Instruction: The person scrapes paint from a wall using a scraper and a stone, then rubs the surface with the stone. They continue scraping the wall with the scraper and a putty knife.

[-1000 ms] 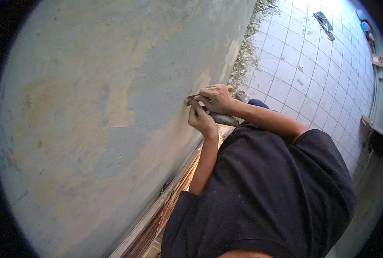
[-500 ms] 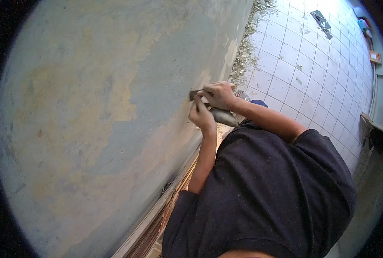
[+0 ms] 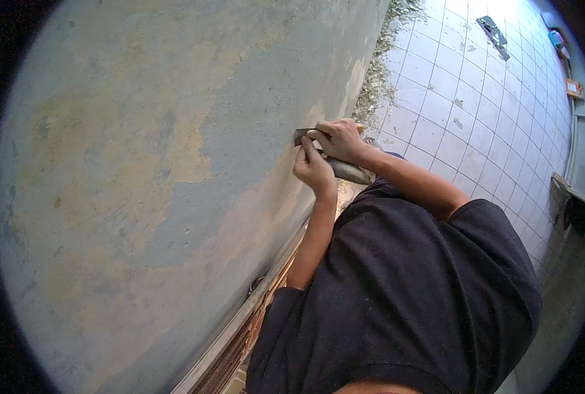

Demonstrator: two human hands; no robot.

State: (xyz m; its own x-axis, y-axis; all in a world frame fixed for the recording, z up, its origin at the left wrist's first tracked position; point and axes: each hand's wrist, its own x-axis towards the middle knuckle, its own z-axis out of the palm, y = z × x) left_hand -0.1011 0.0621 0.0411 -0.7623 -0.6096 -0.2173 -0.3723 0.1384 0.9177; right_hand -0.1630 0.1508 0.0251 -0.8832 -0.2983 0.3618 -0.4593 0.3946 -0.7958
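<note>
The flat scraper (image 3: 300,136) (dark-bladed) points at the patchy grey-blue wall (image 3: 250,111).

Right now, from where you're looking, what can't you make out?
Head view: much of the bladed tool, covered by the right grip.
Head view: what the grey object is, partly covered by the left grip.
Head view: most of the person's legs, hidden by the dark shirt.
Head view: any print on the orange box, too small to read.

No legible text, orange box (image 3: 574,89) too small to read
</note>
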